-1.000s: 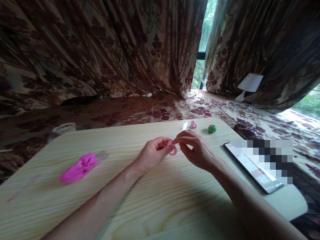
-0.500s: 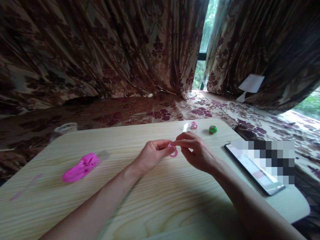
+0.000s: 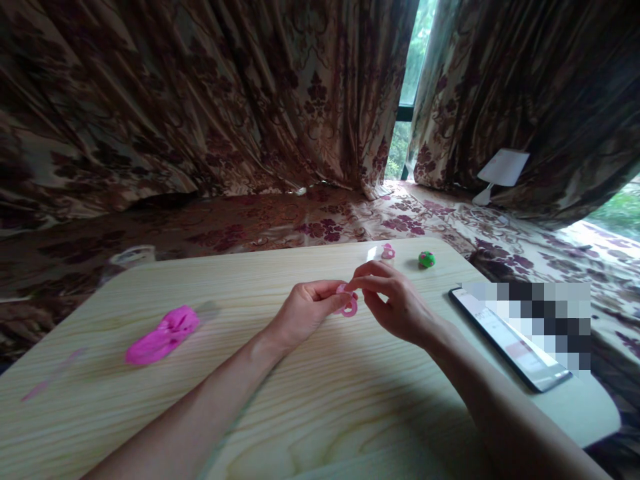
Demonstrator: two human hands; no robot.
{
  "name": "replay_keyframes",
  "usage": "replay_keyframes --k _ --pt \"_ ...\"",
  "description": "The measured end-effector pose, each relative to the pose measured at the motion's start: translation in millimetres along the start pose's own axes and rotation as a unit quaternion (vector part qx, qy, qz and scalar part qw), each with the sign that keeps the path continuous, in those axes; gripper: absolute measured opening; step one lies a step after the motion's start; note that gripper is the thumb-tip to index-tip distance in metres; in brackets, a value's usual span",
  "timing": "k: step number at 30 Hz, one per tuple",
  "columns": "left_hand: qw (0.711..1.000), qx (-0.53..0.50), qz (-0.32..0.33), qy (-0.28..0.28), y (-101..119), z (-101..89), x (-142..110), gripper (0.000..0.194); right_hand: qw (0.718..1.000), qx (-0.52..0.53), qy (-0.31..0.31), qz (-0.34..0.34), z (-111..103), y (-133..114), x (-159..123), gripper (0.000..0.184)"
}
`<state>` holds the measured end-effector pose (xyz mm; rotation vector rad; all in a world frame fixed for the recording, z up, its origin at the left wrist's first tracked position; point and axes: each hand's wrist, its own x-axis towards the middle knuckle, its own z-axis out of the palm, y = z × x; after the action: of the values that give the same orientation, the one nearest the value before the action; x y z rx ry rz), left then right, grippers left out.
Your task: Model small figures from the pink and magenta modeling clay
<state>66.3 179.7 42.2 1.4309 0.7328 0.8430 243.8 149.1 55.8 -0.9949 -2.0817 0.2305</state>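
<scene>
A small pink ring-shaped piece (image 3: 349, 310) is pinched between the thumb and fingers of my left hand (image 3: 305, 305), above the middle of the table. My right hand (image 3: 393, 297) meets it from the other side, its curled fingertips touching the piece's upper edge. Part of the piece is hidden by the fingers. Beyond the right hand lies a similar small pink piece (image 3: 388, 251), beside a green ball-like lump (image 3: 427, 259) with pink spots. To the left rests a bright pink, soft-looking bundle (image 3: 163, 335).
A phone (image 3: 510, 343) lies at the right side of the wooden table (image 3: 280, 413). A thin pink strip (image 3: 53, 375) is at the left. Behind the table are patterned fabric, curtains (image 3: 250, 100) and a small white lamp (image 3: 503, 167).
The pink ring-shaped piece has shifted very slightly to the right and tilted between the fingers. My right fingertips have moved a little over its upper edge. The rest stays put.
</scene>
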Motion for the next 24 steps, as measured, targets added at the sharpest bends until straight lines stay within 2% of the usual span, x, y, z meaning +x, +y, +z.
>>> replay_keyframes --k 8,18,24 --pt "0.999 0.031 0.010 0.010 0.8 1.3 -1.3 0.026 1.000 -0.016 -0.005 0.017 2.1 0.6 -0.4 0.050" --pt "1.000 0.026 0.004 0.009 0.6 2.6 -0.4 0.030 1.000 -0.009 0.009 0.028 9.0 1.2 -1.3 0.050" --pt "0.999 0.031 -0.031 0.001 -5.3 -0.9 2.1 0.037 0.999 0.009 0.031 0.020 6.0 -1.9 -0.1 0.047"
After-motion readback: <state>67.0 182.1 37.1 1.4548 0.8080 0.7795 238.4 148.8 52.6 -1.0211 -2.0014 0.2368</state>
